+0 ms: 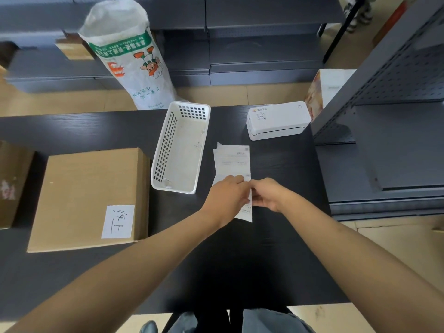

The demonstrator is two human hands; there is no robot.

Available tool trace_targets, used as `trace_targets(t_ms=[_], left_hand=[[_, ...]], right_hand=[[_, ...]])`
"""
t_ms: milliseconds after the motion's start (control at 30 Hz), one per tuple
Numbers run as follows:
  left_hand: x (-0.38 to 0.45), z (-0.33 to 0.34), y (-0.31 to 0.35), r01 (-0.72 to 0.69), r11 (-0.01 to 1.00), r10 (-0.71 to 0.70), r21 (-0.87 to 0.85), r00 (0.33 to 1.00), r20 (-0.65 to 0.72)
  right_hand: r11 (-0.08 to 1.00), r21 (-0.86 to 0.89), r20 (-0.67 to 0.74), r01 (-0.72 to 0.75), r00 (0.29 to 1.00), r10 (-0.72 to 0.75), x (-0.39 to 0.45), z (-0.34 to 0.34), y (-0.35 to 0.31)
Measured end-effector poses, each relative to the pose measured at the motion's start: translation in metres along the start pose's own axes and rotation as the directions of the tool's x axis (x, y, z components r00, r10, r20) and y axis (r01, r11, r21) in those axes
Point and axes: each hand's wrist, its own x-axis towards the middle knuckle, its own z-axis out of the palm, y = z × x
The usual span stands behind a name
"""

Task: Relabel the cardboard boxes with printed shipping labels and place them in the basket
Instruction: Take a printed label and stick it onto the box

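hands meet over the black table (264, 260), right of centre. your left hand (227, 194) and your right hand (266, 194) both pinch the near end of a strip of printed shipping labels (232, 162), fingers curled onto the paper where the two hands touch. the strip lies flat on the table, running away from you toward the white label printer (277, 120); its near end sticks out below your hands, and a second sheet peeks out under its far end. the white perforated basket (180, 150) stands just left of the labels, apart from them, long side pointing away from you, nothing like a box inside. a large flat cardboard box (86, 198) lies on the table left of the basket, close beside it, with a white handwritten label (118, 221) on its near right corner. part of another cardboard box (10, 181) shows at the left edge. a tall printed woven sack (129, 56) stands on the floor behind the table, grey metal shelving (384, 116) on the right, a printed carton (322, 92) behind the printer
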Motion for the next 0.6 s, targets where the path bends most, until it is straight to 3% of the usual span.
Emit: trace_targets(t_ms=[267,467,600], left_hand=[[-0.015,-0.016,-0.003,-0.123,0.990,0.133,-0.069,0.978,0.160],[-0.034,-0.044,-0.017,-0.119,0.986,0.154,-0.116,0.915,0.373],[-0.038,-0.061,-0.018,-0.085,0.988,0.132,-0.132,0.901,0.413]], right_hand=[[1.000,0.007,-0.160,0.002,0.987,-0.001,0.012,-0.013,0.002],[0.987,-0.160,-0.255,-0.013,0.967,-0.028,0.022,-0.010,0.008],[0.908,-0.417,-0.309,-0.049,0.947,-0.091,0.026,-0.008,0.014]])
